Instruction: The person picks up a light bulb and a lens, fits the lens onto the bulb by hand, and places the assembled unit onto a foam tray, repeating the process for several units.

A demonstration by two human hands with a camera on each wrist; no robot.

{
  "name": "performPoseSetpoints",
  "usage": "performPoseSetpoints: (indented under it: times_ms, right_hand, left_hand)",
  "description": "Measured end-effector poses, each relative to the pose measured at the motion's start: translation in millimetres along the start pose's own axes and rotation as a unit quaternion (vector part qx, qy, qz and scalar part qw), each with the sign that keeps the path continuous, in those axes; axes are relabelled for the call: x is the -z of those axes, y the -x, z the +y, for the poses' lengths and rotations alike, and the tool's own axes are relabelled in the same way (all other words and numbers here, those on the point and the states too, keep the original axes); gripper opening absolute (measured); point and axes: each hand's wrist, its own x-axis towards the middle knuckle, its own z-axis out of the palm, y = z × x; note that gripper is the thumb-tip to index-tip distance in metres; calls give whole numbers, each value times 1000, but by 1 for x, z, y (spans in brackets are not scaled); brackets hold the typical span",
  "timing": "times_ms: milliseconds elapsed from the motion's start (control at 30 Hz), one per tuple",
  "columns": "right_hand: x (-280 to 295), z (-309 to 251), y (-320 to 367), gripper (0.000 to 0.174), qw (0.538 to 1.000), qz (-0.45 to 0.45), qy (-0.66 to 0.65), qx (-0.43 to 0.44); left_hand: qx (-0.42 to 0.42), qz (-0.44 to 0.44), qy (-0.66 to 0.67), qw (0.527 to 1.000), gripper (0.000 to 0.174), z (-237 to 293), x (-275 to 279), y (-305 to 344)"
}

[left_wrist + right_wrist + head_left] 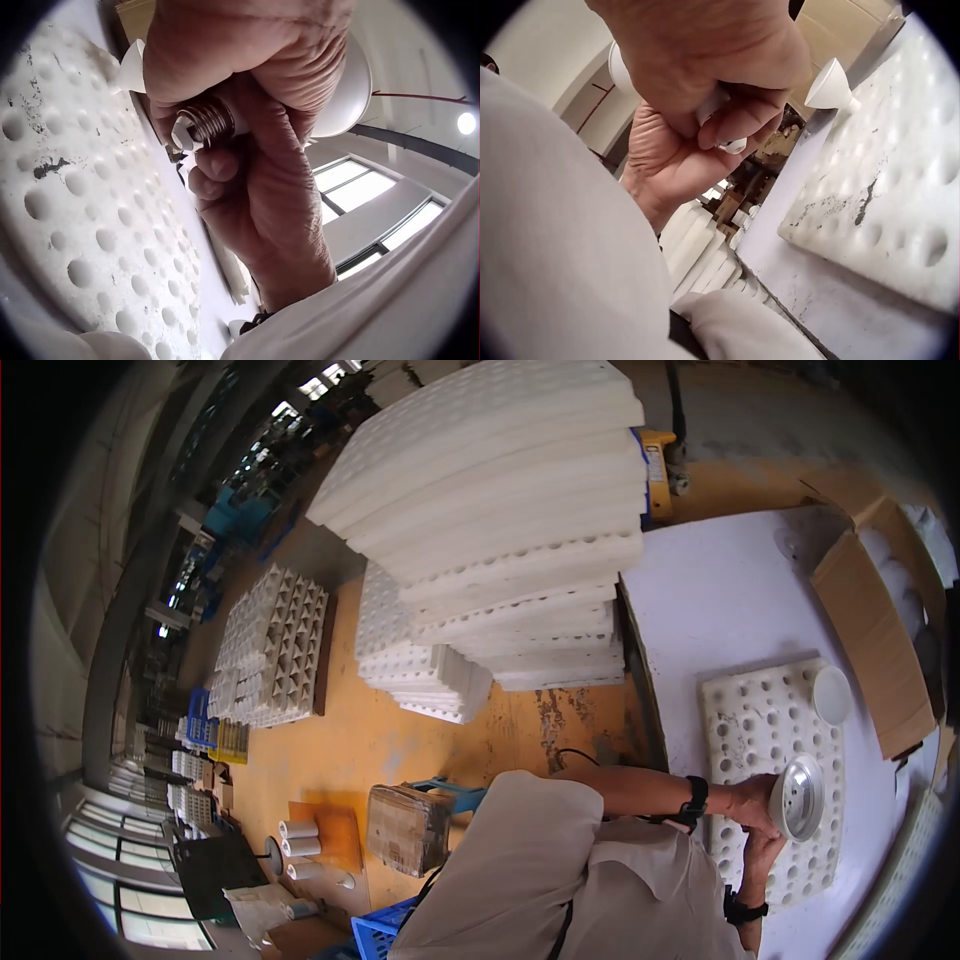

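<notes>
Both hands are close together around a white lamp with a round, dish-shaped front, held above the foam board. My left hand curls round its neck, a large shape at the top of the left wrist view. Fingers of my right hand wrap beside the threaded metal base; in the right wrist view the right hand hides most of the lamp, and a small white tip shows between the fingers. My left hand is below it there.
A second white lamp stands on the holed foam board, on a pale table. An open cardboard box with white items is at the right. Tall foam stacks stand beyond the table, with a brown carton at the left.
</notes>
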Motion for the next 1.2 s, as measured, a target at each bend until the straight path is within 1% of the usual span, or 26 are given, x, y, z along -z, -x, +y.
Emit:
performPoseSetpoints:
  times_ms: [33,67,100,133,167,200,233,267,300,333,367,433,500,533,567,633,700,767,800,833,867,900,967,1033,1067,1200]
  right_hand:
    - [-3,7,0,30,1000,6,19,-22]
    - [-24,-13,-5,24,955,64,-251,-143]
    - [-22,-47,-9,23,990,-20,47,-130]
    - [-26,-42,-9,23,997,-25,51,-50]
    - [-40,-47,-17,25,998,17,16,66]
    - [-41,-62,-19,26,995,34,40,88]
    - [-45,-43,-15,29,996,40,52,67]
    - [-49,-43,-12,28,993,52,46,93]
    - [-48,-34,-5,26,996,30,82,30]
    - [-49,-36,0,26,996,45,75,9]
    - [-45,-36,5,26,994,72,77,1]
    - [-38,-36,19,28,987,17,160,-1]
    - [-19,-58,37,33,982,43,176,-62]
    - [-8,-61,52,35,981,55,169,-76]
    - [1,-64,69,37,981,64,160,-89]
    - [27,-55,106,41,967,138,173,-124]
    - [62,-54,145,40,914,218,268,-213]
    - [92,-39,185,45,811,276,406,-318]
    - [103,-25,205,54,766,269,456,-365]
    - [110,-16,219,74,756,255,450,-402]
    - [112,-9,227,83,739,224,458,-441]
    - [114,-3,231,93,719,192,467,-477]
    - [113,9,238,99,723,187,455,-484]
    - [112,15,239,105,727,181,445,-491]
    - [112,17,238,107,724,197,439,-495]
    - [115,20,237,109,715,219,429,-506]
  left_hand:
    - [-22,0,-70,997,54,-12,1,-2]
    - [24,-34,-44,998,49,8,12,2]
    - [58,-45,-47,996,44,5,18,6]
    - [15,-85,-95,992,39,1,26,8]
    - [29,-76,-94,992,34,-10,30,18]
    - [16,-96,-83,992,31,-23,35,23]
    - [14,-109,-99,989,30,-35,40,28]
    - [23,-86,-131,987,35,-33,42,30]
    - [-5,-97,-147,984,37,-37,46,31]
    - [-48,-104,-222,968,36,-40,46,33]
    - [-51,-131,-215,966,36,-47,48,33]
    - [-168,-171,-399,885,34,-63,57,35]
    - [-48,-175,-288,940,36,-68,61,28]
    - [53,-175,-111,977,38,-68,58,20]
    - [70,-179,-87,977,40,-65,58,15]
    - [76,-211,-114,968,33,-31,40,4]
    - [217,-194,-72,954,29,-15,33,-2]
    - [210,-206,-69,953,27,-18,24,-7]
    - [219,-219,-97,946,27,-18,17,-12]
    - [228,-229,-128,938,26,-17,15,-14]
    - [229,-233,-132,936,26,-19,14,-15]
    - [200,-257,-114,939,25,-26,13,-16]
    - [171,-279,-96,940,23,-49,13,-15]
    - [16,-292,-178,940,25,-74,19,-15]
    - [-11,-304,-195,932,27,-74,20,-18]
    - [0,-287,-177,941,27,-77,23,-16]
